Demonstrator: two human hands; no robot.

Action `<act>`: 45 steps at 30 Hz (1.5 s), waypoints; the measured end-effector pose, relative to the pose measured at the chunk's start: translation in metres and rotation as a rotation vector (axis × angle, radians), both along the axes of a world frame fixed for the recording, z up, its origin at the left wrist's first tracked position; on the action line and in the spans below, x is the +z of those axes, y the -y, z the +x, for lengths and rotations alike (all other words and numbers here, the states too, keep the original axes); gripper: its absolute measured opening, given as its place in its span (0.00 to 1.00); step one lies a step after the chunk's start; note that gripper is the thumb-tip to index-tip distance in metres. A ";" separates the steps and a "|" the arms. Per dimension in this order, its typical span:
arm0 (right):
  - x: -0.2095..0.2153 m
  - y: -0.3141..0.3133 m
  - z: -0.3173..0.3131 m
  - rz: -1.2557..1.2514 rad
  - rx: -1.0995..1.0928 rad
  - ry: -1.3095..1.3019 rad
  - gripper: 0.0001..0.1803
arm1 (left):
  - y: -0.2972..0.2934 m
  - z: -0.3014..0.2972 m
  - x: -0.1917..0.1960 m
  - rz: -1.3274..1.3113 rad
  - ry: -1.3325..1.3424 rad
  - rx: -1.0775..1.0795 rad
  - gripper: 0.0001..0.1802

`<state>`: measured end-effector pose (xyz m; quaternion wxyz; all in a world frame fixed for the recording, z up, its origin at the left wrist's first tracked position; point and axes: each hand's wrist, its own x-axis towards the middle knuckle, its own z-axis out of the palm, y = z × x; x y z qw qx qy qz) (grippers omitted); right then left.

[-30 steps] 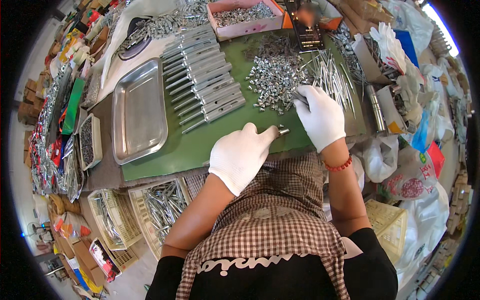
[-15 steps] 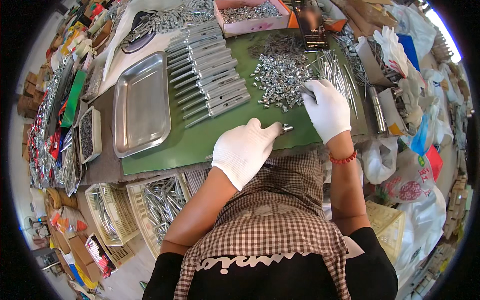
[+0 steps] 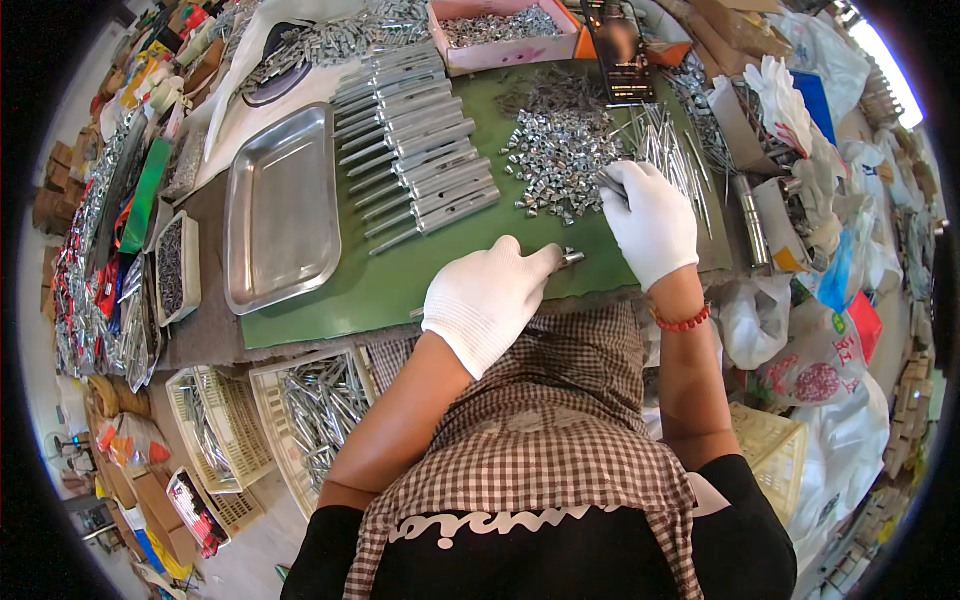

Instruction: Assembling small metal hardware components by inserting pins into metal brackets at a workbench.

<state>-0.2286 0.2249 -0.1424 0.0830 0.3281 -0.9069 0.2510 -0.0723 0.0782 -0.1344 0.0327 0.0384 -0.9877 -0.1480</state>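
My left hand (image 3: 490, 295), in a white knit glove, is closed around a slim metal tube (image 3: 572, 257) near the front edge of the green work mat (image 3: 330, 318). Only the tube's shiny end shows past the fingers; the glove covers most of it. My right hand (image 3: 652, 225), gloved too, is at the right side of a pile of small silver metal caps (image 3: 560, 160). Its thumb and fingers are pinched together, and what they hold is hidden. Left of the pile, several metal tubes with thin rods (image 3: 445, 190) lie side by side in a slanting column.
A steel tray (image 3: 285, 210) lies to the left, beside a small bin of dark screws (image 3: 172, 270). Thin metal rods (image 3: 670, 150) and a phone (image 3: 620, 55) are beyond my right hand. A pink box of small parts (image 3: 500, 35) stands at the back; crates (image 3: 265, 395) sit below.
My right hand has shifted very slightly to the left beside the caps. My left hand keeps its grip on the metal tube, almost unmoved.
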 end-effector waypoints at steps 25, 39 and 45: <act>0.022 -0.013 0.029 -0.089 0.304 0.377 0.10 | 0.001 -0.001 0.001 0.038 0.019 0.002 0.13; 0.001 -0.014 0.049 0.011 0.270 0.215 0.10 | 0.001 0.003 -0.003 0.047 -0.037 -0.001 0.12; -0.003 -0.012 0.039 -0.172 0.301 0.219 0.11 | 0.003 0.012 0.002 0.028 -0.015 0.011 0.12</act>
